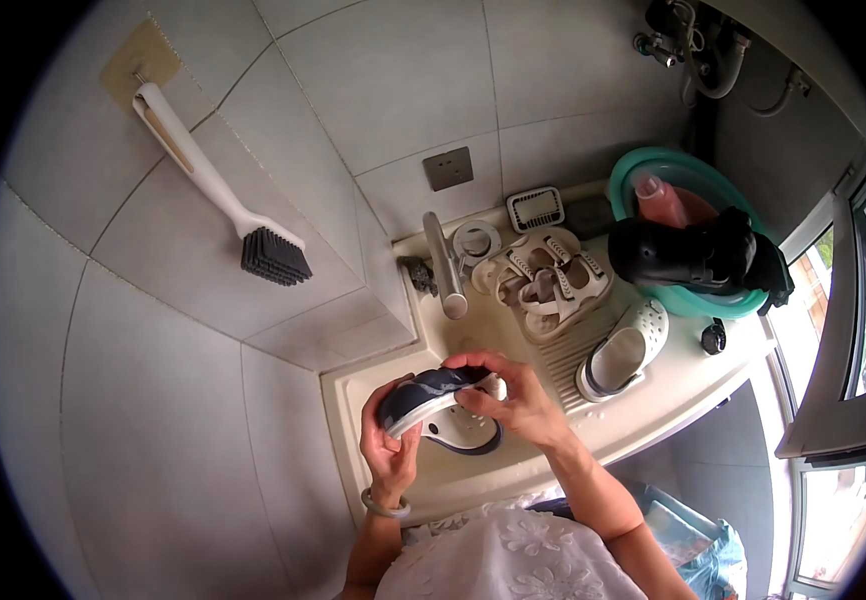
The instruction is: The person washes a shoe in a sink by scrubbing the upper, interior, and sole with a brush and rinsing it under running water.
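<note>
Over the sink basin, both my hands grip a navy-and-white clog (428, 388), its dark side turned up. My left hand (385, 445) closes round its left end, with a pale bangle at the wrist. On the opposite end, my right hand (508, 395) has fingers over the top and the thumb at the near side. Just below, a white part with holes and a dark rim (468, 430) shows; I cannot tell whether it belongs to the same clog. A white clog (631, 350) rests on the ribbed washboard (568, 375) to the right.
Behind the basin rises a metal faucet (443, 265). Pale strappy sandals (553, 280) lie beside a soap dish (536, 210). Rightward, a teal basin (643, 165) holds a pink bottle (659, 200) and a black item (668, 252). A black-bristled brush (193, 165) hangs on the left wall.
</note>
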Tool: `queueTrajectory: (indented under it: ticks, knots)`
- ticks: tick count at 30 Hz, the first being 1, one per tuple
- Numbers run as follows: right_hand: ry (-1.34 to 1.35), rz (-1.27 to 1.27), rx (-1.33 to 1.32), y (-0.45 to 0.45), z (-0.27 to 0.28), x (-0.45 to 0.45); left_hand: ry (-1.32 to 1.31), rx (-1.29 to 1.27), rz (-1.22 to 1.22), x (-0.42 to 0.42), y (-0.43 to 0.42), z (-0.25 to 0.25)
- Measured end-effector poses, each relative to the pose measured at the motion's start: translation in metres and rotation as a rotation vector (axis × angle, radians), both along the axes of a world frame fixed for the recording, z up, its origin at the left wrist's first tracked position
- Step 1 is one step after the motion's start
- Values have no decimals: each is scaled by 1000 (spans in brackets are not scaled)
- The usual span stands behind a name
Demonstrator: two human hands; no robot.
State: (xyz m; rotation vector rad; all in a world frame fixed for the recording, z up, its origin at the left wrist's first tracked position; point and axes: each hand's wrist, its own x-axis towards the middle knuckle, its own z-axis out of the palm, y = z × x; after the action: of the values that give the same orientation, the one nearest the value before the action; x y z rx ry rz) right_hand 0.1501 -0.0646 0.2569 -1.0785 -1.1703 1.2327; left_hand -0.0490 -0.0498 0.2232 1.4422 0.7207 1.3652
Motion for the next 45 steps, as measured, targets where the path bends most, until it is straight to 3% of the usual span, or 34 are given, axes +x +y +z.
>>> queueTrajectory:
  ticks: [4,6,10,16,20,22,26,31,33,35,37,39,40,42,45]
  knots:
    - [74,16,3,-3,2,-9,17,66,-37,2,0,0]
    - [-93,-20,37,-5,7,-12,24,78,-49,2,0,-1]
    - [-119,39,138,-3,1,-9,-1,70,-80,3,0,1]
    - [32,71,77,-6,-3,-9,-34,-12,-115,0,0,-2]
    - [-56,74,116,-7,-5,-8,-13,7,-117,-1,1,-1]
    - [165,124,113,-3,-13,-7,-19,2,-116,-2,2,-2]
    - [342,125,0,-5,-19,-11,16,-8,-91,-4,3,0]
    - [71,8,69,2,-34,-11,174,-157,-135,-4,11,-1]
    - [16,26,40,4,-48,-12,308,-93,-92,-1,18,-2]
    - [-41,31,25,5,-60,-20,680,99,-9,1,24,-1]
    - [-260,9,146,9,-78,-23,744,109,21,3,25,-4]
    - [-269,-37,157,22,-95,-22,846,121,72,2,25,-7]
    - [-286,-85,236,37,-115,-20,876,139,87,-1,25,-16]
    - [-319,-251,-6,68,-130,-11,908,83,144,-4,22,-23]
    - [-418,-490,-4,137,-149,14,920,61,195,-14,21,-36]
